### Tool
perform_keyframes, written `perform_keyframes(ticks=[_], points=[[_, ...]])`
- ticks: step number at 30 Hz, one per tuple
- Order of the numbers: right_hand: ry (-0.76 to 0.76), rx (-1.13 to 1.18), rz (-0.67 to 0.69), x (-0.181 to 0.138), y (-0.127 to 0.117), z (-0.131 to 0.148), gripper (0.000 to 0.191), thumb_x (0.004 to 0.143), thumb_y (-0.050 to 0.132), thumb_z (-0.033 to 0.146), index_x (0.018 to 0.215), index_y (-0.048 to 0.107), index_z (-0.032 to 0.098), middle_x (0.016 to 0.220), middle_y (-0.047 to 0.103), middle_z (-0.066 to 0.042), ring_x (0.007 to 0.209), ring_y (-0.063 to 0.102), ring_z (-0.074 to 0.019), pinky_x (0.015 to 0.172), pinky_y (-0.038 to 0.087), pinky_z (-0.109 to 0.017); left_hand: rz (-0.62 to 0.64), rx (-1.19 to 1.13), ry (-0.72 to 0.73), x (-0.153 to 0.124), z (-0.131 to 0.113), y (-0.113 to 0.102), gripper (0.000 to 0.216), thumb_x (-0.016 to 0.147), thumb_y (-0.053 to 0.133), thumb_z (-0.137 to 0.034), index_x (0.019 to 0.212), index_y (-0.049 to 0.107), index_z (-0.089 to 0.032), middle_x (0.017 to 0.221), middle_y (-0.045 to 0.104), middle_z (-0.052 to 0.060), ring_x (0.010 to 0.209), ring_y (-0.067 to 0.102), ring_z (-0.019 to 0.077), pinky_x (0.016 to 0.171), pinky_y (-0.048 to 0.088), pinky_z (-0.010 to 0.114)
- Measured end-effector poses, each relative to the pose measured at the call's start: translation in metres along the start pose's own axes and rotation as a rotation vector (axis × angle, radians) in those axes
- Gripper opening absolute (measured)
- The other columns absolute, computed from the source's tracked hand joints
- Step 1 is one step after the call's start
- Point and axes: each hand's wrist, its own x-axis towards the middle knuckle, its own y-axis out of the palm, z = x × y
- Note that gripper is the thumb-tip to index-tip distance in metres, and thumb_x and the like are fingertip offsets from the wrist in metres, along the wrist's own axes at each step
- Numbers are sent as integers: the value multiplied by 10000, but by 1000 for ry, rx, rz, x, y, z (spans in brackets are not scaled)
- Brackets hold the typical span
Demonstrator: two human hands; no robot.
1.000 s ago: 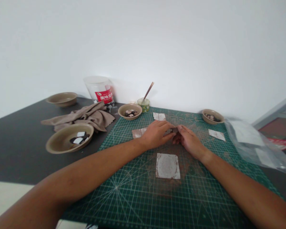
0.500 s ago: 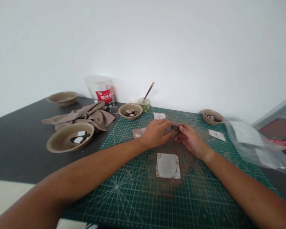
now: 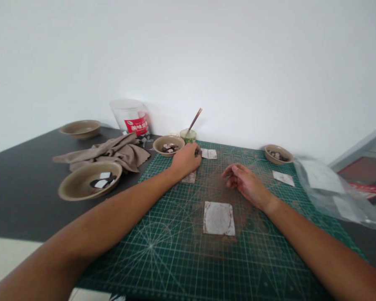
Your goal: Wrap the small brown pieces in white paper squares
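My left hand (image 3: 186, 159) has its fingers closed around a small dark piece (image 3: 197, 152), mostly hidden by the fingers. It is beside a tan bowl (image 3: 158, 147) of dark and pinkish pieces and a patterned green cup (image 3: 190, 136) with a thin brown stick standing in it. My right hand (image 3: 246, 184) hovers over the middle of the green cutting mat (image 3: 178, 255), its dusty fingers loosely curled and apart, with nothing visible in them. Nearer to me, a whitish square sheet (image 3: 219, 218) with a brown-smudged edge lies flat. Another sheet (image 3: 189, 177) is partly under my left forearm.
A bowl with white and dark pieces (image 3: 72, 184), a brown cloth (image 3: 113, 152), another bowl (image 3: 81, 130) and a clear tub (image 3: 128, 115) stand left. To the right are a small bowl (image 3: 278, 159), a white sheet (image 3: 283, 178) and a plastic bag (image 3: 338, 192). Brown dust covers the mat's middle.
My left hand has moved left and away from me, parting from my right hand with the dark piece in it. My right hand has stayed nearly in place, its fingers now freed.
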Motion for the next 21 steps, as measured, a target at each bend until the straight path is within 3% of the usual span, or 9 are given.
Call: perform_keyframes(ticks=[16,21], points=[[11,-27,21,0,-1,-2,279,951,563,487,947,656,224,975,682,-19,694,596,-125,636,402,-281,186,157,-69,-2,4,0,238,744,565,-199,976,611,-218,947,682,55,872,644,235,722,486,307],[15,-23,30,0,-2,-1,271,959,556,473,950,655,220,979,681,-19,698,596,-122,650,405,-281,197,182,-25,-1,3,-3,329,744,551,-182,1061,630,-217,1021,685,71,936,645,243,785,494,316]])
